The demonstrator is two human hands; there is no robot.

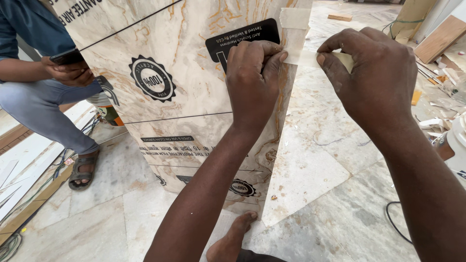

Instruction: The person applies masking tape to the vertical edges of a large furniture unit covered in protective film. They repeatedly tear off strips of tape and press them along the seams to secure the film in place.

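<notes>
1. Looking down at two bare hands working a strip of pale masking tape (pixel 307 57) at the vertical edge of a big marble-pattern laminate panel (pixel 194 82), up around 12 o'clock in the view.
2. Left hand (pixel 252 80) is curled into a loose fist against the panel face, fingers (pixel 277 57) narrow, pinching and pressing the tape end right at the panel edge.
3. Right hand (pixel 376 73) sits at about 1 o'clock, just beside the left one, thumb and forefinger closed on the other end of the tape, so the strip runs taut between the two hands.
4. A second bit of tape (pixel 294 18) is already stuck on the panel edge just above, at 12 o'clock.
5. The panel stands upright on the marble floor (pixel 315 179), tilted a little, with a protective film carrying black round stamps (pixel 152 77) and a black label (pixel 242 36) right above the left hand.
6. A bare foot (pixel 232 240) shows at 6 o'clock, toes touching the panel's bottom corner.
7. Another person sits at 9 to 10 o'clock in jeans and a sandal (pixel 83 170), holding a dark phone (pixel 67 57).
8. Wood offcuts and scraps (pixel 439 39) lie at 2 o'clock, and a black cable (pixel 395 223) curls at 4 o'clock.
</notes>
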